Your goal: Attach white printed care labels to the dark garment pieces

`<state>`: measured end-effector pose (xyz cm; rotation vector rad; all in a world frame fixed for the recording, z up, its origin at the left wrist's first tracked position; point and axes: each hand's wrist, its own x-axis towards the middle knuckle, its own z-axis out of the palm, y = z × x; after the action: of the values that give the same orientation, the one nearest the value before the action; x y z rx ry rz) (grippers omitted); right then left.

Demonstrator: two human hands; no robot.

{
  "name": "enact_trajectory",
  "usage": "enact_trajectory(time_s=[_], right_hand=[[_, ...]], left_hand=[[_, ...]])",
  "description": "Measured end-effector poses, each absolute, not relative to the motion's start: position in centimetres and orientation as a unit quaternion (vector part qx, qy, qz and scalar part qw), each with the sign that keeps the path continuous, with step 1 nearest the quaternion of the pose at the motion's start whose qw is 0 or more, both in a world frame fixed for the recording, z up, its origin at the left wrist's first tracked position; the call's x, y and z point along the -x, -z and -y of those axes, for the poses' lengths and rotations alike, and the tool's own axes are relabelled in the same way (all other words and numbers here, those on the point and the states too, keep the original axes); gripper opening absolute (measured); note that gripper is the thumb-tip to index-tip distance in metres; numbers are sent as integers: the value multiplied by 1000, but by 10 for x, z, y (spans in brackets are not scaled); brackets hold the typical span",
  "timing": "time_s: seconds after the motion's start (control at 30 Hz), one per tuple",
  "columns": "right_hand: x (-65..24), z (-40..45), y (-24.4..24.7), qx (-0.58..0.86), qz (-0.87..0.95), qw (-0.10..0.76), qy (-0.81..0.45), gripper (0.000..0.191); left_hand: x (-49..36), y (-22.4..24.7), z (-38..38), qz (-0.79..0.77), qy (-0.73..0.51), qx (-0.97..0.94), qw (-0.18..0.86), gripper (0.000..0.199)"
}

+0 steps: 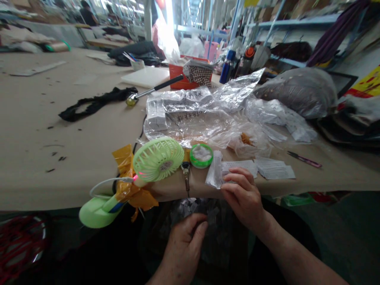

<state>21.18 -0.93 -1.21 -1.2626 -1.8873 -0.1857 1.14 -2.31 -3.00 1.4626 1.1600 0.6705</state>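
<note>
right hand (245,196) pinches small packet (214,174) at worktop (59,130) near edge, within easy reach | left hand (185,233) below edge, fingers curled into loose tags (197,208) in lap, grip unclear | fan (158,158) taped at edge, facing person

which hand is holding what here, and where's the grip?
Right hand pinches a small clear packet of white labels by its near edge at the table edge. Left hand is down among the small pieces in the lap; its grip cannot be told.
</note>
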Motion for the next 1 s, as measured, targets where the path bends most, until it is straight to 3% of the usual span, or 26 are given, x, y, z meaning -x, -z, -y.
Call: enact_trajectory(time_s=[0.23,0.53,0.83,0.9,1.0], right_hand=[[-213,11,11,493,740,455,39,12],[-204,50,3,479,764,432,24,14],[-208,74,-2,479,791,381,19,20],[-219,60,-4,512,777,360,59,28],[-232,39,-6,564,757,301,135,25]], left_hand=[[-35,10,16,-468,-270,-563,626,15],[-59,-7,15,-347,-323,-248,845,25],[-68,-3,16,-388,-319,-206,840,17],[-68,-1,17,-414,-296,-230,830,20],[-67,1,17,-449,-266,-265,811,20]])
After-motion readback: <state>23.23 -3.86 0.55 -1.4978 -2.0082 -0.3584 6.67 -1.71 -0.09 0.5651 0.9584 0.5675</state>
